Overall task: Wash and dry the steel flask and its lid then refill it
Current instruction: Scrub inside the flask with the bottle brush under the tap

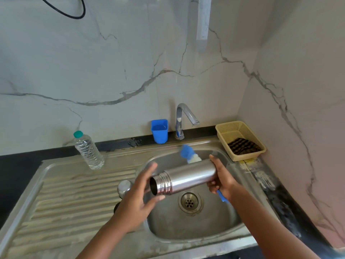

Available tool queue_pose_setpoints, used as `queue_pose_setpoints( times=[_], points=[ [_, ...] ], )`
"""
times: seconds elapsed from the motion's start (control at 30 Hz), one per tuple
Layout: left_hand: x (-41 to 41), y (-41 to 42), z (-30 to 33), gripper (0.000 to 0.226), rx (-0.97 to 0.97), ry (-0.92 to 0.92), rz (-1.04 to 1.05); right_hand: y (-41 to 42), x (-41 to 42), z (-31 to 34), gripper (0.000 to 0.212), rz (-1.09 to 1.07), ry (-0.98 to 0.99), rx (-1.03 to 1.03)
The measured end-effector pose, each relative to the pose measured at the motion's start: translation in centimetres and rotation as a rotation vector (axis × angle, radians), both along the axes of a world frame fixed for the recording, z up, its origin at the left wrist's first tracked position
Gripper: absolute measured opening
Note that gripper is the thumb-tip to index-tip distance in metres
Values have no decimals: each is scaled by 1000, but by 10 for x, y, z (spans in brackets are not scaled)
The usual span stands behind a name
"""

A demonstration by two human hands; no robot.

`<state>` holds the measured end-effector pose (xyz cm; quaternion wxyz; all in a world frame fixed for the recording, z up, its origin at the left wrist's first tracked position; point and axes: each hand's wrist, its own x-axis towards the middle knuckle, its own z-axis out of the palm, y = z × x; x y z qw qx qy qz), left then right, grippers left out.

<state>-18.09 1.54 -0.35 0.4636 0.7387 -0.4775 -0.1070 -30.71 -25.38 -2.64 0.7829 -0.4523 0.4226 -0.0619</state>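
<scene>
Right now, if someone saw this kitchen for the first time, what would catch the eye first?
First the steel flask, held sideways over the sink with its mouth open, the right hand at its base and the left hand near its mouth. Behind it, a blue brush; at the wall, a blue cup beside the tap.

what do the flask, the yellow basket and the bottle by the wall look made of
Flask: brushed steel, soft reflections. Basket: moulded plastic, matte, by its perforated mesh walls. Bottle: clear thin plastic, ribbed, see-through.

No readable text; water bottle [88,150] seemingly unlabelled.
</scene>
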Motion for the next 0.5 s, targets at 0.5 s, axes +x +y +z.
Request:
queue_pose_setpoints(
  times=[0.5],
  points=[
    [-19, -19, -19, 43, -302, 1056, 416, 4, -31, -14, 30, 19, 177, -780]
  ],
)
